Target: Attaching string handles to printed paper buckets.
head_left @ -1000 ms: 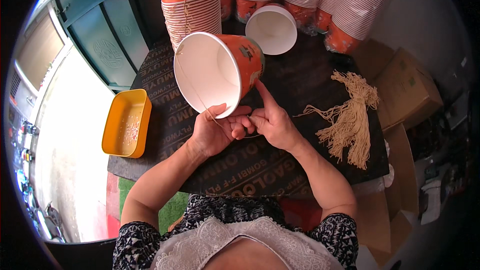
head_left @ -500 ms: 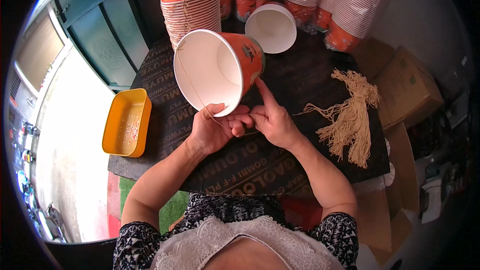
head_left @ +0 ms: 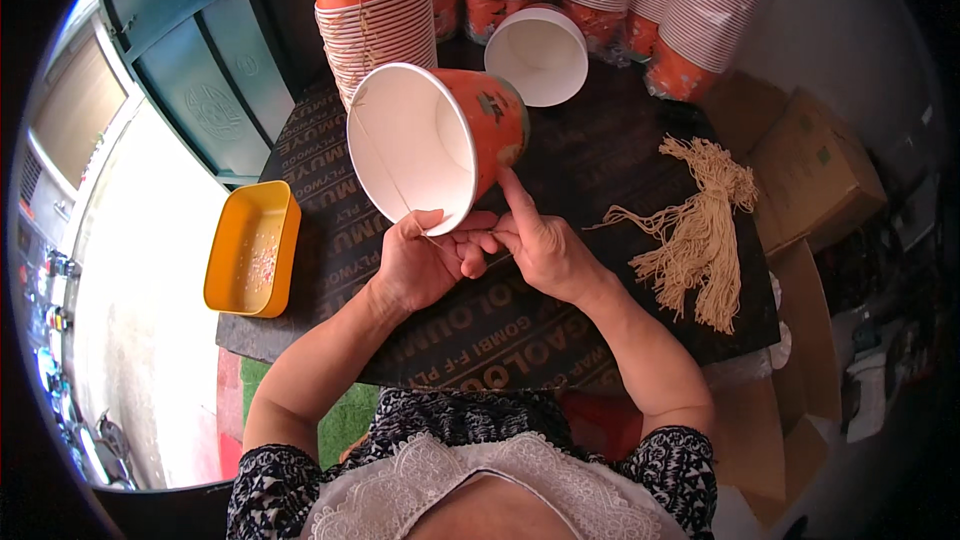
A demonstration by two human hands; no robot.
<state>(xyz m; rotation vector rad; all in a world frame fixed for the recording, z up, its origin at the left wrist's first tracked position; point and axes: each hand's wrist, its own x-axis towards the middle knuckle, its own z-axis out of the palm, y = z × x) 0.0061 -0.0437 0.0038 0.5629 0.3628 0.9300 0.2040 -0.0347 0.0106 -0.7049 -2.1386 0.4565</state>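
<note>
An orange paper bucket (head_left: 488,125) with a white inside and dark printed patches lies tilted above the table, its mouth facing left and toward me. My left hand (head_left: 420,265) grips the near rim, thumb over the edge and fingers curled below. A thin beige string (head_left: 384,162) crosses the mouth from the far rim to my left thumb and fingers. Close by, my right hand (head_left: 552,252) pinches at the string beside my left fingertips; its end is mostly hidden there. My right index finger stretches up against the bucket's side.
A bundle of beige strings (head_left: 700,230) lies on the black table (head_left: 500,335) at right. Left stands a yellow tub (head_left: 250,250) with small bits inside. Behind are another white-lined bucket (head_left: 537,57), a tall bucket stack (head_left: 372,30) and several wrapped stacks (head_left: 705,10). Cardboard boxes (head_left: 815,165) sit right.
The bucket has turned slightly and its base has shifted a little left and nearer. My right hand has stayed almost in place, fingers still close to my left ones.
</note>
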